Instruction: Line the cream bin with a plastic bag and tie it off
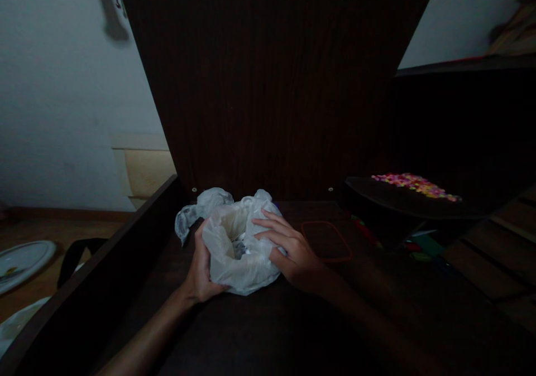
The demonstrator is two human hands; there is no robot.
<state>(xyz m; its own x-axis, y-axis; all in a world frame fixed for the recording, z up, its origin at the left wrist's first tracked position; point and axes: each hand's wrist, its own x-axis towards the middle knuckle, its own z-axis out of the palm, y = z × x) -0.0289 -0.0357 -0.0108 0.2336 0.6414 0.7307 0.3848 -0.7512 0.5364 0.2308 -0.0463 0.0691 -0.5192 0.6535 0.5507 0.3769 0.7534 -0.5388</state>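
A white plastic bag (247,273) sits on the dark wooden surface, its mouth open upward and its edge folded outward into a rough round rim. Something greyish and crumpled (240,247) shows inside; I cannot make out what it is. Whether a container stands under the plastic is hidden. My left hand (201,270) is curved around the bag's left side, thumb along the lower front. On the right side my right hand (293,247) grips the bag, its fingers laid over the rim. Loose crumpled plastic (205,206) trails behind to the left.
A tall dark wooden panel (259,97) rises behind. A raised wooden edge (109,253) borders the left. An orange rectangular outline (327,242) lies right of the bag. Small colourful pieces (414,185) cover part of a corner shelf (389,203). A white lid-like disc (25,261) is on the floor.
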